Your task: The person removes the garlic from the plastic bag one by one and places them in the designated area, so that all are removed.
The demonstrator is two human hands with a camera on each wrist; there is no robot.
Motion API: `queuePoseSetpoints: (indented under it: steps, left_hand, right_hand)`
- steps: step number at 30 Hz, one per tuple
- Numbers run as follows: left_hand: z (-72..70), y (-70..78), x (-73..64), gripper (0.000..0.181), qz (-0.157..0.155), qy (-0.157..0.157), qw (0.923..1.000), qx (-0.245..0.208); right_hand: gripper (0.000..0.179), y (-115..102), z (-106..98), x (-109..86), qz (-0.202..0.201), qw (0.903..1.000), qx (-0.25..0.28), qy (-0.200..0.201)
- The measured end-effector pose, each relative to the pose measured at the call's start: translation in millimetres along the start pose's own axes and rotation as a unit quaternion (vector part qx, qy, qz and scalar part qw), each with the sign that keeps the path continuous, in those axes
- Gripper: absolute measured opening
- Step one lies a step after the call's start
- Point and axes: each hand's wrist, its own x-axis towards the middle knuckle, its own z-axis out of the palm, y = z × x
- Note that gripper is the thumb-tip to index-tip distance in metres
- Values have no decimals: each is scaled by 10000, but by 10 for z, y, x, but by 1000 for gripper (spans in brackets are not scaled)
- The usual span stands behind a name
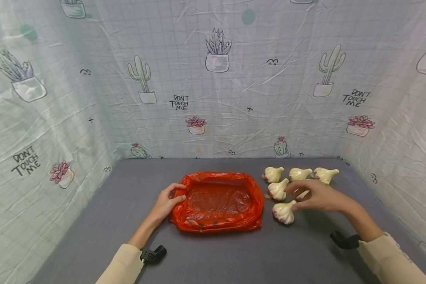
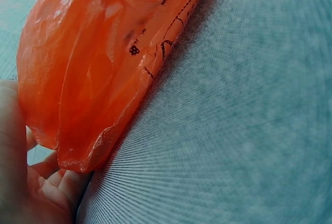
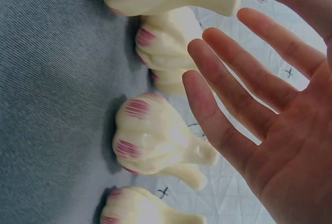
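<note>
A red plastic bag [image 1: 218, 227] stands with its wide mouth open upward on the grey table. My left hand [image 1: 167, 203] holds the bag's left rim, thumb and fingers at its edge. The left wrist view shows the bag's side [image 2: 88, 79] with the hand [image 2: 46, 187] at its lower corner. My right hand [image 1: 317, 195] is over the garlic bulbs, fingers spread and nothing gripped. Its thumb and fingertips are close to the stem of the nearest garlic bulb [image 1: 283, 213]. In the right wrist view, the fingers [image 3: 228, 115] reach alongside the bulbs' stems.
Several more garlic bulbs, such as one at the back left [image 1: 272, 174] and one at the back right [image 1: 325, 174], lie right of the bag. The right hand partly hides some. A patterned cloth [image 1: 234, 98] hangs behind the grey table [image 1: 230, 260] and along both sides.
</note>
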Motion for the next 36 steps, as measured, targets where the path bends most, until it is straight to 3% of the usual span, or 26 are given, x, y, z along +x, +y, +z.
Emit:
queuePoseSetpoints:
  steps: [11, 15, 18, 24, 31, 36]
  left_hand:
    - [31, 20, -19, 32, -204, 148, 9994, 225]
    - [25, 74, 3, 33, -260, 21, 9994, 228]
    - [11, 103, 9, 36, -279, -5, 9981, 551]
    - [-2, 176, 33, 45, -100, 50, 9849, 1725]
    - [3, 214, 66, 41, 151, -26, 9709, 2391]
    - [-35, 235, 72, 39, 272, -69, 9671, 2529]
  right_hand:
    - [42, -20, -22, -26, -78, 9995, -229, 208]
    - [39, -10, -24, -16, -198, 9990, -297, 280]
    - [38, -12, -34, -13, -298, 9983, -371, 335]
    - [34, -47, -79, -11, -332, 9978, -386, 435]
    - [30, -77, -135, -32, -311, 9984, -324, 354]
    - [31, -74, -188, -65, -282, 9976, -476, 410]
